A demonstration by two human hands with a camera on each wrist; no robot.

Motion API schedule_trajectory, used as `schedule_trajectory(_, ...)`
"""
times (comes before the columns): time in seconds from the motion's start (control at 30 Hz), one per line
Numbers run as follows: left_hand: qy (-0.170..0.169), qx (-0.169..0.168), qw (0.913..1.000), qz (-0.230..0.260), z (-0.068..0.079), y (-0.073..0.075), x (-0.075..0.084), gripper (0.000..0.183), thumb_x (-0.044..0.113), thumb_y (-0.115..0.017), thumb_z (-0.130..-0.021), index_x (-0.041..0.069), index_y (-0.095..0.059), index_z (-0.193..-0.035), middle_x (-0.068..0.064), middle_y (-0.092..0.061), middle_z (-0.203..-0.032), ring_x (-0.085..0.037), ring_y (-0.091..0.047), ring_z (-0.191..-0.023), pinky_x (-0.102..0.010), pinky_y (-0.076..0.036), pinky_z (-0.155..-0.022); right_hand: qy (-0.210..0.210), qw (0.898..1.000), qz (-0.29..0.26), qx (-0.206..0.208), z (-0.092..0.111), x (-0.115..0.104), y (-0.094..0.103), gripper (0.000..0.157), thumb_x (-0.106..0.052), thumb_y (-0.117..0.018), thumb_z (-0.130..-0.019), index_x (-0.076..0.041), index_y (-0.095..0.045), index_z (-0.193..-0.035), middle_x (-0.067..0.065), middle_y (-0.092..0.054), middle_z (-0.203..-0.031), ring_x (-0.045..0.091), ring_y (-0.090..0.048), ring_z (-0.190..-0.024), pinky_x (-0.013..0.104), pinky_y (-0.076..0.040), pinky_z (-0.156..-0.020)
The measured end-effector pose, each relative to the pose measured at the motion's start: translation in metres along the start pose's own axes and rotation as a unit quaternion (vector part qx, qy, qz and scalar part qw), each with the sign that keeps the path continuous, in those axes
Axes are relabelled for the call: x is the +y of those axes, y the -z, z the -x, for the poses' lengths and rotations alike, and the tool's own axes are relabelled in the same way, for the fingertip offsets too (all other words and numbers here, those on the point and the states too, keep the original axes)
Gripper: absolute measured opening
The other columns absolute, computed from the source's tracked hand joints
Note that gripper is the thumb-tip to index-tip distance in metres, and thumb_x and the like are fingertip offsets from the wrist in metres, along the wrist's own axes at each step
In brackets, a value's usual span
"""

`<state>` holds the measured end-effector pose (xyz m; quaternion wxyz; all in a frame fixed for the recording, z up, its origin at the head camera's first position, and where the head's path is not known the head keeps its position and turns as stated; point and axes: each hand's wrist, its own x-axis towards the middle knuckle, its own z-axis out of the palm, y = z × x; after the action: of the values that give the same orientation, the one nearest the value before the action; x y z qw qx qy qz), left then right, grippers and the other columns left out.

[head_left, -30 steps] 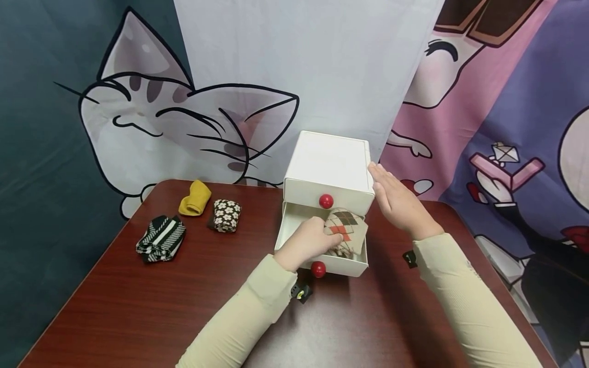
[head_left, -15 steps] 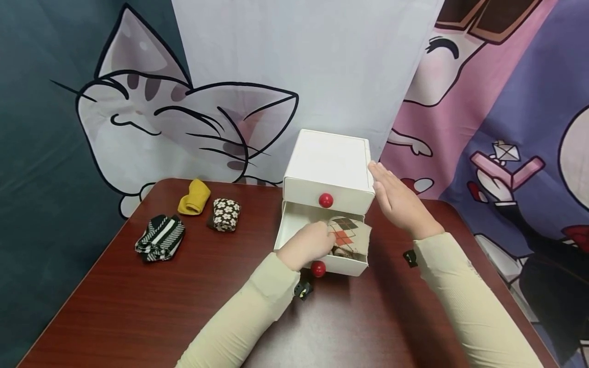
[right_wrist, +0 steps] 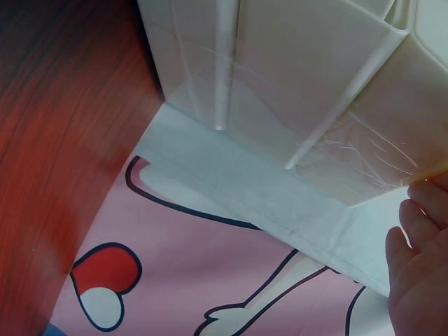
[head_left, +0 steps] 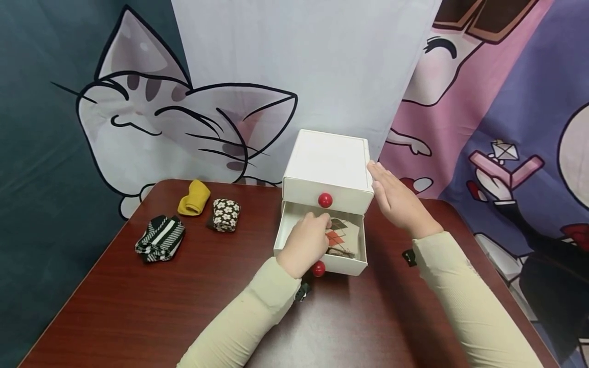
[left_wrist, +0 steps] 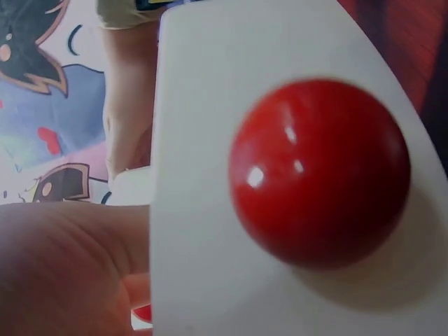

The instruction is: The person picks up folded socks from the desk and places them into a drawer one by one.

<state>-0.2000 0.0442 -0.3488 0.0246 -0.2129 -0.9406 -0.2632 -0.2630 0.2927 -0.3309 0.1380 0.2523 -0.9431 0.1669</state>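
Note:
A beige argyle sock [head_left: 342, 236] lies folded in the pulled-out lower drawer [head_left: 354, 266] of a small white drawer box [head_left: 331, 156]. My left hand [head_left: 303, 245] reaches over the drawer's front at the sock's left edge. Its fingers look bent, but the fingertips are hidden, so I cannot tell if they grip the sock. In the left wrist view, the hand [left_wrist: 63, 269] is behind the drawer front, beside the large red knob [left_wrist: 318, 171]. With straight fingers, my right hand [head_left: 398, 202] rests against the box's right side; the right wrist view shows its fingers [right_wrist: 420, 224] there.
On the left of the brown table [head_left: 184, 301] lie a yellow sock [head_left: 195, 198], a rolled flower-patterned sock [head_left: 226, 215] and a black-and-white striped sock [head_left: 161, 238]. The upper drawer [head_left: 306, 191] is closed. A printed cloth [head_left: 239, 46] hangs behind the table.
The argyle sock shifted right, over the drawer's edge, and now lies lower inside the drawer. My left hand slid off its front to its left side and moved slightly farther back. My right hand stayed put.

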Motion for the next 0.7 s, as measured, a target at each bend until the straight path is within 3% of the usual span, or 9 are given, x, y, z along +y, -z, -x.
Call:
schedule_trajectory(0.2, 0.002, -0.023, 0.9988, 0.043, 0.002, 0.003, -0.004, 0.016, 0.006, -0.066, -0.091, 0.007, -0.066, -0.107, -0.009, -0.062, -0.093, -0.025, -0.060, -0.090, -0.037, -0.053, -0.078, -0.004, 1.000, -0.003, -0.001, -0.001, -0.001, -0.001, 0.054, -0.027, -0.028, -0.112, 0.001, -0.027, -0.158, 0.018, -0.027, -0.164, 0.033, -0.019, -0.153, 0.044, -0.016, -0.124)
schedule_trajectory(0.4, 0.001, -0.023, 0.9977, 0.064, 0.009, 0.005, -0.012, 0.018, 0.011, -0.062, -0.095, 0.009, -0.069, -0.111, -0.008, -0.067, -0.101, -0.023, -0.063, -0.093, -0.038, -0.053, -0.081, -0.002, 1.000, -0.003, -0.001, 0.000, -0.001, -0.001, 0.054, -0.026, -0.028, -0.112, 0.002, -0.028, -0.157, 0.019, -0.028, -0.164, 0.035, -0.021, -0.153, 0.043, -0.016, -0.124)
schedule_trajectory(0.7, 0.012, 0.035, 0.9980, 0.052, 0.024, 0.017, -0.023, 0.019, 0.024, -0.061, -0.098, 0.015, -0.071, -0.111, -0.002, -0.072, -0.104, -0.023, -0.069, -0.090, -0.041, -0.056, -0.074, -0.004, 1.000, -0.001, 0.002, 0.000, 0.000, -0.002, 0.053, -0.026, -0.028, -0.112, 0.001, -0.027, -0.158, 0.018, -0.027, -0.164, 0.034, -0.020, -0.153, 0.043, -0.016, -0.124)
